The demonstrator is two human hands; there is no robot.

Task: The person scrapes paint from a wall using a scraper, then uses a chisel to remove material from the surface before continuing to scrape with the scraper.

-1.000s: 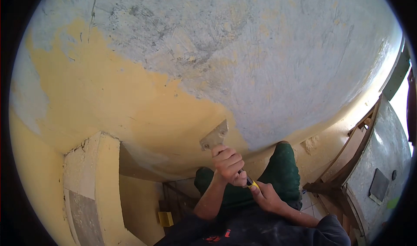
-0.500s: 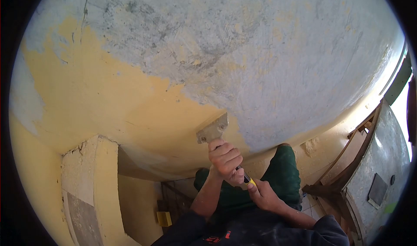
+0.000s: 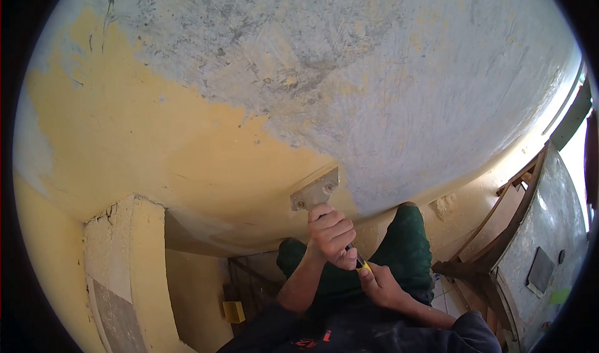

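Note:
Both my hands are closed around a paint scraper (image 3: 316,189) with a wide metal blade and a black and yellow handle. Just behind the blade, my left hand (image 3: 332,233) wraps the upper handle. Lower down, my right hand (image 3: 382,285) grips the yellow end of the handle. The blade lies against the wall (image 3: 218,147) on yellow paint, close to the border with the bare grey area (image 3: 399,116). Rough scratches and small yellow remnants mark the grey surface.
On the left, a rough-edged pillar (image 3: 148,247) stands beside a recess. A yellow block (image 3: 234,312) lies low there. At the right, a tilted grey panel (image 3: 536,228) carries a dark square piece, beside wooden framing (image 3: 465,269). My knees (image 3: 405,241) are near the wall.
The scraper and both hands have shifted slightly right and down in the view. The blade is nearer the grey border. The wall has shifted a little with the camera.

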